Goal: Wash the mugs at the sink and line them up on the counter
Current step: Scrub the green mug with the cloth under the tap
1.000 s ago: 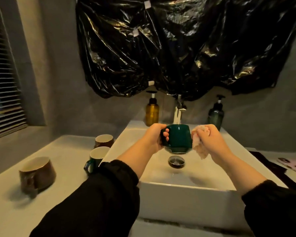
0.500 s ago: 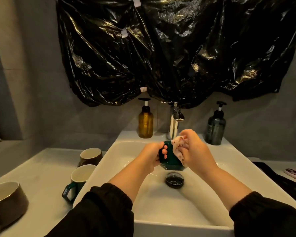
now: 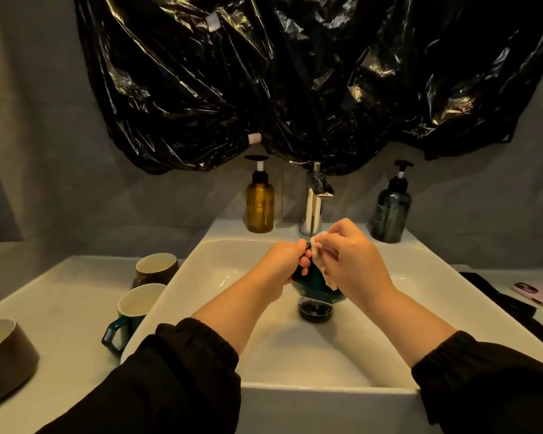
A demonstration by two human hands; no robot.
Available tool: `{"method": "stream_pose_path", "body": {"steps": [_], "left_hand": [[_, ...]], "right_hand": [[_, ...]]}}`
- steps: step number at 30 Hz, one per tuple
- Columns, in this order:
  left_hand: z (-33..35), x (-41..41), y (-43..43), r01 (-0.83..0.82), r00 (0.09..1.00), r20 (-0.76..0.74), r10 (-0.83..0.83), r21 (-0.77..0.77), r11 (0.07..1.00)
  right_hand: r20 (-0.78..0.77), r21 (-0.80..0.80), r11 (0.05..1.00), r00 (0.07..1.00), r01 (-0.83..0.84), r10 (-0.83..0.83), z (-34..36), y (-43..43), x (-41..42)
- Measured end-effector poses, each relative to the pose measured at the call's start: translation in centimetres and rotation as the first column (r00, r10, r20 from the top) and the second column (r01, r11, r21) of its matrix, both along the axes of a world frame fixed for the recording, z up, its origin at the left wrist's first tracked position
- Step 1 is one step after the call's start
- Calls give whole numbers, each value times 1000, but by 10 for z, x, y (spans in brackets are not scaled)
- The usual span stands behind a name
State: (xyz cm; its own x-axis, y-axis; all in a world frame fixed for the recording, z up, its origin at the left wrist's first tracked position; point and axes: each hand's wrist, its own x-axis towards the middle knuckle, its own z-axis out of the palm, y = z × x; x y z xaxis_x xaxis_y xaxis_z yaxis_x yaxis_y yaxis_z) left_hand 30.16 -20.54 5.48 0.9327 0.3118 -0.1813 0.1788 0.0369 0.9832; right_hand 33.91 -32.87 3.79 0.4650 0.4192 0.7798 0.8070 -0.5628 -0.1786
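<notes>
Above the white sink [image 3: 226,277], our left hand [image 3: 282,261] grips the green mug [image 3: 314,285] over the drain [image 3: 314,311]. Our right hand [image 3: 355,261] pinches a cloth [image 3: 318,264] against it. We should rotate the mug, scrubbing evenly.

Dim, warm yellowish light; glare streaks the black plastic sheet [image 3: 295,89] at twelve o'clock, the sink [image 3: 220,277] gleams softly, and wide-angle distortion bends the edges.

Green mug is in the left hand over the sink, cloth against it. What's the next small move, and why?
Probably turn the mug a little in the left hand: the right hand presses the cloth on one side only, above the drain, so the rest likely needs wiping.
</notes>
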Motion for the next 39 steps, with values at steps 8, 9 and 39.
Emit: {"method": "stream_pose_path", "body": {"steps": [8, 9, 39], "left_hand": [[0, -3, 8, -51, 998, 34, 60, -214, 976], [1, -3, 6, -27, 999, 36, 36, -230, 973], [8, -21, 23, 11, 999, 43, 14, -533, 846]], "right_hand": [[-146, 5, 999, 988, -48, 48, 1, 0, 1], [-132, 72, 997, 991, 16, -7, 2, -2, 5], [-37, 13, 985, 984, -173, 173, -2, 12, -2]]}}
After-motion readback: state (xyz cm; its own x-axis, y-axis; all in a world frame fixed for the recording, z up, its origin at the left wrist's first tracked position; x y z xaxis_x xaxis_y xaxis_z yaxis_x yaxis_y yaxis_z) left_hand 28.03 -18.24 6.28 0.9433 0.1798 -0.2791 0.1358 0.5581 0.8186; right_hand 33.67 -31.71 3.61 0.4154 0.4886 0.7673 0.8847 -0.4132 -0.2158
